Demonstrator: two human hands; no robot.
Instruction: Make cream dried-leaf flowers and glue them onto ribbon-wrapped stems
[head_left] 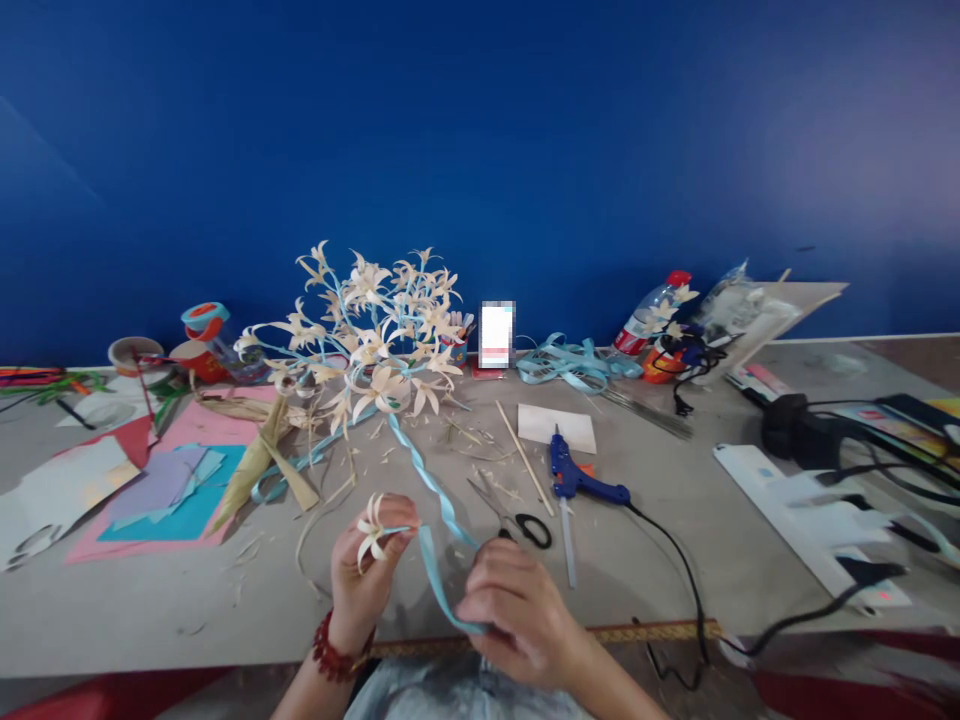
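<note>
The left grip (pixel 358 590) pinches a pale flower (pixel 371 528) — the right grip (pixel 521 605) holds light blue ribbon (pixel 430 572) leading to it.

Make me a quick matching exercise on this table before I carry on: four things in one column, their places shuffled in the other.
Things
1. small cream star-shaped flower
2. blue plastic glue gun
3. black-handled metal scissors
4. clear plastic bottle with a red cap

Places
A. close to the plain blue wall
B. just beyond the right hand
C. held in the left hand
D. nozzle over the white rectangular sheet

Pairs: 1-C, 2-D, 3-B, 4-A
</note>
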